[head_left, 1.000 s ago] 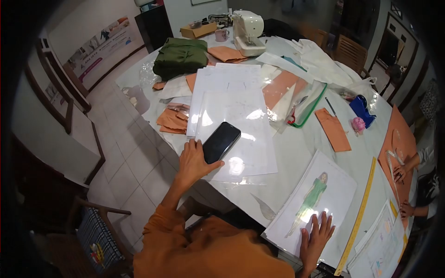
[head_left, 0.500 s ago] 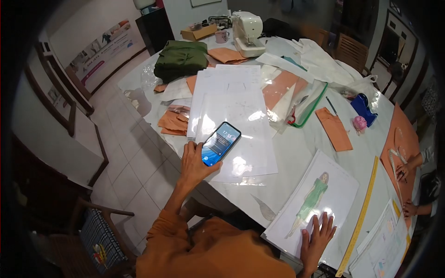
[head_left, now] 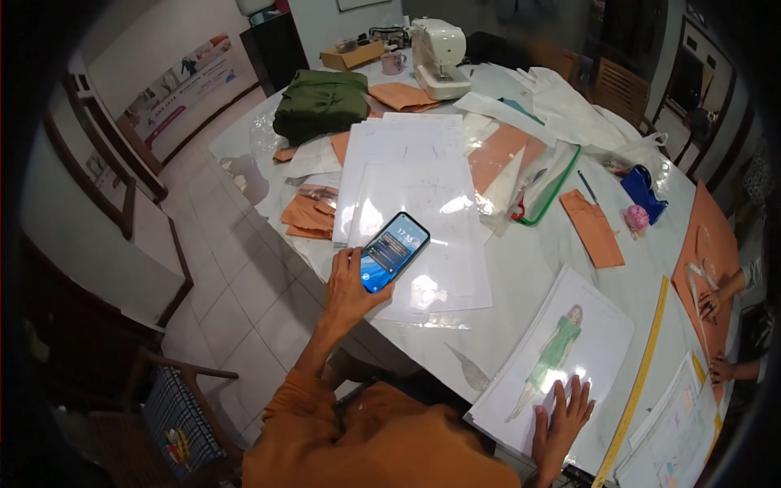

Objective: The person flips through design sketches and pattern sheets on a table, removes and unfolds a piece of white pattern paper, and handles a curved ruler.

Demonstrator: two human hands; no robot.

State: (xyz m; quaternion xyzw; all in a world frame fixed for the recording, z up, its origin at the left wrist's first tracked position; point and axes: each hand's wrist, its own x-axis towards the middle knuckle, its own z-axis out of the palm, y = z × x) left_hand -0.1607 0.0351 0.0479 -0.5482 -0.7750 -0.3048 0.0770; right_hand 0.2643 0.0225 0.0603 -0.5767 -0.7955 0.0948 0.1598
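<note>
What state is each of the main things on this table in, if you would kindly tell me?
Black-framed rectangular smartphone: screen lit, gripped by the left hand.
White paper sheet with green dress drawing: face up, right hand spread on it.
Dark green cloth bundle: folded.
Long yellow ruler: lying flat.
White sewing machine: upright; power cannot be told.
Pinkish handled mug: upright.
Brown cardboard box: open.

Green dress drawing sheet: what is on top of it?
The right hand lies spread over the lower part of the sheet; whatever the hand covers cannot be seen.
</note>
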